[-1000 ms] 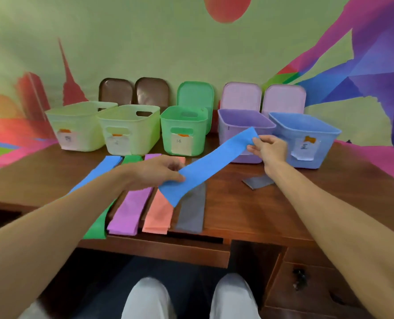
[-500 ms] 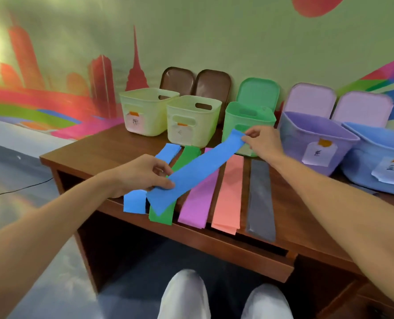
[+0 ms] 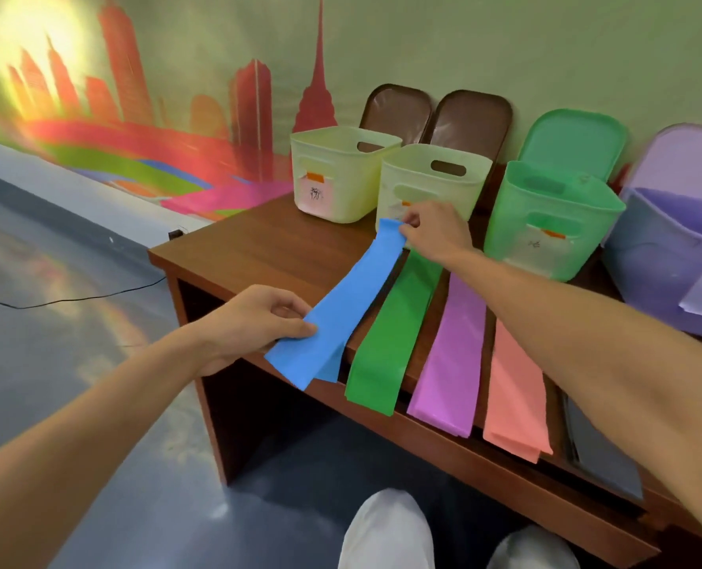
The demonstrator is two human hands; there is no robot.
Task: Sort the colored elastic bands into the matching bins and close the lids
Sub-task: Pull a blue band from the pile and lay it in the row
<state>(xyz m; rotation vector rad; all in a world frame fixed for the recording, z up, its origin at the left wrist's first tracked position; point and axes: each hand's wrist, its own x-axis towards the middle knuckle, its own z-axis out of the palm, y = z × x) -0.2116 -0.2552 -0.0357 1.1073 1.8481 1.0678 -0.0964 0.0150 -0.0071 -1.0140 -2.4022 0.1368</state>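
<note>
The blue band (image 3: 343, 305) is held stretched between two grips: its far end is pinched by the fingertips of the right hand (image 3: 433, 234), just in front of the second pale yellow bin (image 3: 431, 184), and its near end is pinched between thumb and fingers of the left hand (image 3: 254, 322), past the front edge of the counter (image 3: 267, 248). A second blue layer shows beneath the held strip near the lower end; whether it is another band or the loop's own underside cannot be told. Beside it, a green band (image 3: 390, 330), a purple band (image 3: 451, 355), a salmon band (image 3: 513, 388) and a dark grey band (image 3: 599, 457) lie in a row on the counter, their near ends hanging over the edge. All bins in view stand open, with lids propped against the wall behind them. The green bin (image 3: 546, 223) and the lilac bin (image 3: 669, 256) are seen to the right; no blue bin is in view, so the band would probably have to be carried far to the right. If one pinch is released under tension, the band could snap back and be flung off the counter. The overhanging bands could be swept to the floor by a crossing forearm.
</note>
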